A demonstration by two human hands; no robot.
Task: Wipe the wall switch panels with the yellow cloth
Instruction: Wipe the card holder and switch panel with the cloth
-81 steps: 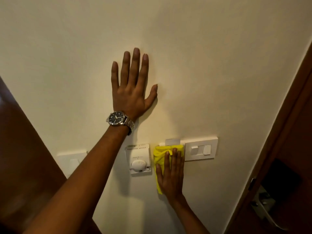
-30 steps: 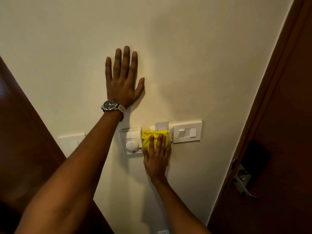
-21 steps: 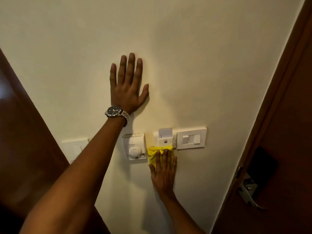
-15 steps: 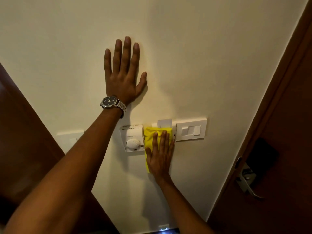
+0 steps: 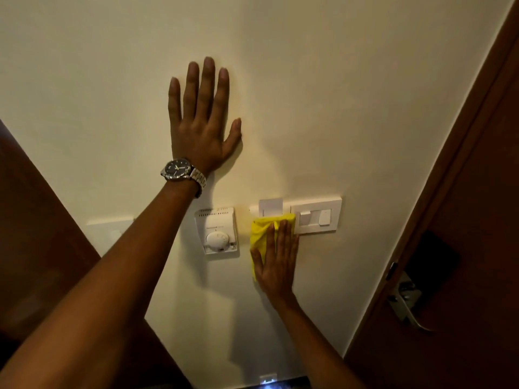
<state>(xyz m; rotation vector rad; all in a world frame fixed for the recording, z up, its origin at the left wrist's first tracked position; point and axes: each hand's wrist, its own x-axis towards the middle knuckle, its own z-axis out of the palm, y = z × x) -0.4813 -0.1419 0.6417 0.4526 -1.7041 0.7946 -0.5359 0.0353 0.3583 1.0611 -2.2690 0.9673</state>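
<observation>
Yellow cloth (image 5: 262, 233) pressed flat under right hand (image 5: 276, 263) on middle panel (image 5: 270, 206) — left hand (image 5: 203, 130) spread on wall; switch plate (image 5: 316, 216), thermostat (image 5: 217, 230) seemingly remain.

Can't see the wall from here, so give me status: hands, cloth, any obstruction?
Left hand flat on wall, empty. Right hand pressing yellow cloth over middle panel, beside switch panel. Thermostat left of cloth, uncovered. Nothing in the way.
</observation>
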